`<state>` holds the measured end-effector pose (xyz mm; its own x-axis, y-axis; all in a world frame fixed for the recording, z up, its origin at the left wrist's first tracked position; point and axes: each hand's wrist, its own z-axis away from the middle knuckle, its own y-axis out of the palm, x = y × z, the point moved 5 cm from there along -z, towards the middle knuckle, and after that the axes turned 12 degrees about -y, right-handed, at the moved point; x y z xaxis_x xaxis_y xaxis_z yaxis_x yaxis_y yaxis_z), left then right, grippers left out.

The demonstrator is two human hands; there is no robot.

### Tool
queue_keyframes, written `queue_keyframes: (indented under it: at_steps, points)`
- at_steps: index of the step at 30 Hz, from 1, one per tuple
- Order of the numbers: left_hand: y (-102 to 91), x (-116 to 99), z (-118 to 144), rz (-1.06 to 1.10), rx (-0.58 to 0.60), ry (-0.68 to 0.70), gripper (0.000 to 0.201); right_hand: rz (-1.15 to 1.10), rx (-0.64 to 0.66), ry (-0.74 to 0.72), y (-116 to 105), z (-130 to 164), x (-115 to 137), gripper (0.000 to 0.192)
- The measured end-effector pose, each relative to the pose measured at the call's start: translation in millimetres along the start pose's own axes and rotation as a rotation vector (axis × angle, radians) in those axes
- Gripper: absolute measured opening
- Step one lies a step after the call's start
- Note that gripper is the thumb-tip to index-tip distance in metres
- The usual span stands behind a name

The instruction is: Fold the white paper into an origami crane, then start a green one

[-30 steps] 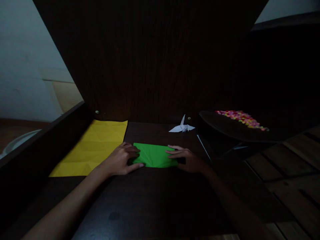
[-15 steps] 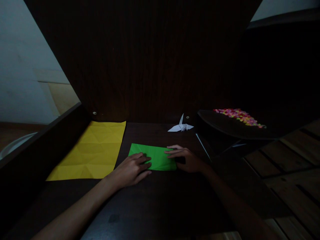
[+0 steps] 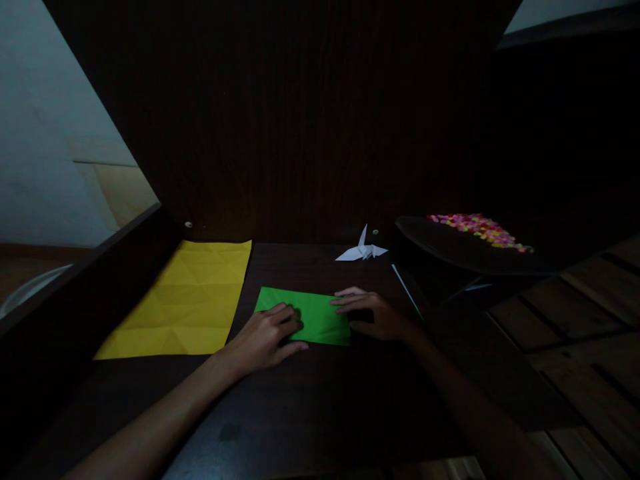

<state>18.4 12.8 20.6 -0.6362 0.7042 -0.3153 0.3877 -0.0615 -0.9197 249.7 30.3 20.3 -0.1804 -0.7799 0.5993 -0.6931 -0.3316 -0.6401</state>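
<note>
A folded green sheet of paper (image 3: 320, 319) lies on the dark wooden surface in front of me. My left hand (image 3: 273, 333) rests on its left part, fingers slightly bent and thumb apart along the near edge. Over the right end of the paper, my right hand (image 3: 370, 313) stretches its fingers onto the far corner, with the thumb lower down by the right edge. Behind the green paper stands a white origami crane (image 3: 362, 252). To the left, a creased yellow sheet of paper (image 3: 195, 297) lies spread out flat.
A dark upright panel (image 3: 300, 120) rises behind the surface, and a low ledge (image 3: 100, 263) borders it at left. Toward the right, a dark curved object (image 3: 435, 247) carries small pink and yellow decorations (image 3: 480, 230). Wooden slats (image 3: 595, 313) show lower right.
The green paper has turned slightly, its right end shifting a little left and nearer. My left fingers have bent more, and the right hand has barely moved.
</note>
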Motion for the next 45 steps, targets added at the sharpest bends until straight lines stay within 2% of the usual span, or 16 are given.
queue_keyframes:
  at_steps: [6, 12, 19, 22, 26, 31, 36, 43, 45]
  points:
    - [2.7, -1, 0, -0.021, -0.046, 0.005, 0.026, -0.011, -0.018, 0.031, -1, -2, 0, 0.027]
    - [0.6, -3, -1, -0.022, -0.060, 0.034, 0.025, 0.079, -0.049, 0.091, 0, -3, -2, 0.030]
    - [1.2, -2, 0, -0.013, -0.055, 0.039, 0.022, 0.096, -0.019, -0.038, 4, -2, 0, 0.029]
    - [1.5, -2, 1, 0.000, -0.039, 0.041, 0.022, 0.117, 0.001, -0.016, 5, -2, 0, 0.023]
    - [1.8, -2, 1, 0.047, -0.013, 0.050, 0.024, 0.123, -0.051, 0.015, 5, -5, 0, 0.007]
    - [-2.0, -6, 0, 0.188, -0.003, 0.071, 0.026, 0.153, -0.100, 0.055, 10, -9, -2, 0.019]
    - [-3.4, -6, -2, 0.312, 0.046, 0.028, 0.019, 0.204, -0.129, 0.093, 14, -13, -1, 0.022]
    - [-2.1, -5, 0, 0.348, 0.051, -0.026, 0.015, 0.330, -0.105, 0.127, 23, -20, 6, 0.026]
    - [-2.9, -6, 1, 0.341, 0.035, -0.037, 0.024, 0.348, -0.100, 0.140, 25, -21, 7, 0.025]
